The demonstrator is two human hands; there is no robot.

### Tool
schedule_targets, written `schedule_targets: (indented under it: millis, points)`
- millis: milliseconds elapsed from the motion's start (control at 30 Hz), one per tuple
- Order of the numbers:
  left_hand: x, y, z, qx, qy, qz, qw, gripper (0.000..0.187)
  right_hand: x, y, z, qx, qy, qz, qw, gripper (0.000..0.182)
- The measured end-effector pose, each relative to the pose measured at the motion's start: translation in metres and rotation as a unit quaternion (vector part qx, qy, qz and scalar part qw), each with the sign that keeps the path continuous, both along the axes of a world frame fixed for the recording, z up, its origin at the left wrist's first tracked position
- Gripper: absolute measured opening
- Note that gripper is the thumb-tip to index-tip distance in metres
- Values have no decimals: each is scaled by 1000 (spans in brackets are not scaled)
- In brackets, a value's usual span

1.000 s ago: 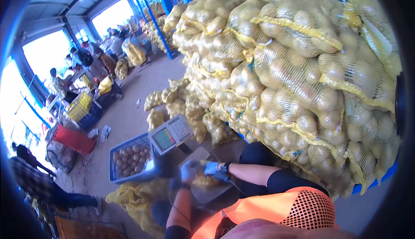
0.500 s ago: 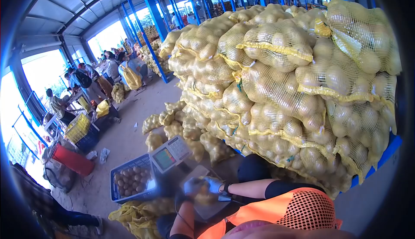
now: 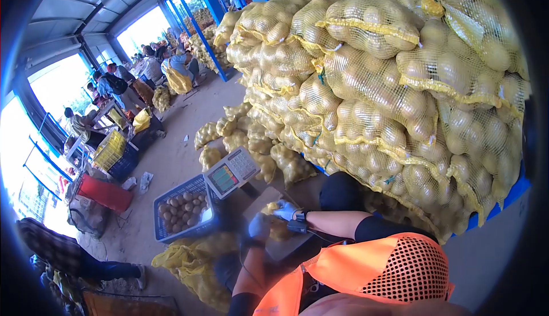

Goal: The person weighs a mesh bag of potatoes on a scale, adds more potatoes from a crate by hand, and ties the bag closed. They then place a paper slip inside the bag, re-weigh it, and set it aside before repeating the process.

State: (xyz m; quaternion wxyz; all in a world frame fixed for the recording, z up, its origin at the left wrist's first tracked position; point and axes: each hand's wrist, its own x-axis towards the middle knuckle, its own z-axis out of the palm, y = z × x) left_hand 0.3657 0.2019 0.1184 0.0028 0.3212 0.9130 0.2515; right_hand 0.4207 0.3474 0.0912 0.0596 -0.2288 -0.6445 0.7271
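Observation:
Both my hands wear pale blue gloves and are at a small yellow mesh bag [image 3: 279, 231] of round, potato-like produce on the scale's platform [image 3: 294, 246]. My right hand [image 3: 286, 210] is closed on the bag's gathered top. Beside the bag, my left hand [image 3: 259, 226] is curled and a little blurred; what its fingers hold, if anything, is hidden. The scale's display panel [image 3: 231, 172] stands just beyond the hands. Left of it is a blue plastic crate [image 3: 166, 237] with loose produce inside.
Stacked full mesh bags [image 3: 372, 104] rise high on the right. Smaller filled bags [image 3: 291, 164] lie on the floor ahead. Yellow mesh sacks [image 3: 194, 264] lie near my left arm. A red container [image 3: 104, 192] and a person's leg [image 3: 108, 267] are at left; several people work farther back.
My view has tilted down, so the scene sits higher. My left hand has shifted slightly away from my right hand, which stays at the bag's top.

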Motion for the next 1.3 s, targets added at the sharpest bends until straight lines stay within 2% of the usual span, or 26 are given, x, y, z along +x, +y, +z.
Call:
schedule_targets:
  millis: [67,100,133,167,200,233,267,300,367,400,467,533,567,600,667,700,800,833,867,933,967,1033,1067,1133,1267,1300]
  points:
    - [36,11,32,22,-130,91,987,41,-7,5,0,34,-52,38,997,44]
    - [41,14,19,24,-129,107,986,42,-8,3,4,43,-75,13,996,43]
    - [38,14,-4,6,-150,138,979,42,-7,-4,4,55,-100,0,993,43]
    - [39,13,-23,82,-208,139,965,35,-13,-4,-19,97,-84,-13,992,42]
    - [25,12,-82,188,-308,137,922,28,-24,1,-50,141,-63,-14,988,40]
    - [32,15,-75,267,-329,151,893,24,-32,5,-69,109,-83,-22,990,32]
    - [51,16,-23,308,-403,165,846,25,-10,-5,-6,40,-51,-41,997,25]
    - [58,16,-9,368,-395,145,829,24,-16,2,-19,7,-65,-16,998,22]
    - [50,22,-21,347,-434,165,815,22,-21,7,-42,48,-32,-24,998,27]
    - [48,29,-27,397,-467,191,767,16,-23,7,-42,48,-42,-17,998,29]
    - [40,34,-28,420,-482,161,752,15,-24,15,-61,-44,15,-25,999,31]
    - [40,39,-1,439,-591,221,640,19,-21,17,-54,-3,-18,-20,1000,31]
    - [39,45,-4,542,-692,129,459,26,-15,17,-47,-102,-11,27,994,27]
    - [41,45,6,547,-688,129,458,26,-12,17,-38,-99,-11,33,995,27]
    - [48,47,30,493,-626,262,545,29,-7,13,-20,-201,-34,26,979,26]
    - [49,49,29,431,-575,272,640,33,-3,12,-14,-252,-48,20,966,25]
    - [46,41,25,305,-472,269,782,46,3,3,0,-408,-88,0,909,23]
    - [36,49,-13,232,-356,292,857,44,2,2,2,-362,-75,7,929,21]
    - [32,44,-27,228,-353,296,858,44,-3,2,-6,-368,-75,9,927,21]
    - [29,35,-40,125,-179,173,961,36,-13,9,-28,-317,-38,-12,948,17]
    - [52,17,18,145,-175,213,950,28,-13,3,-25,-311,-41,-37,949,12]
    - [60,-2,48,127,-124,200,963,26,-13,-10,-5,-282,-34,-31,958,11]
    - [65,-8,56,110,-71,180,975,24,-10,-12,1,-253,-22,-28,967,10]
    - [69,-12,74,160,-58,146,975,20,-23,24,-34,-214,-98,12,972,14]
    - [86,-11,72,172,-30,88,981,16,-54,45,-103,-261,-142,-17,955,16]
    - [82,-17,73,169,-27,92,981,16,-48,36,-82,-259,-146,-11,955,14]
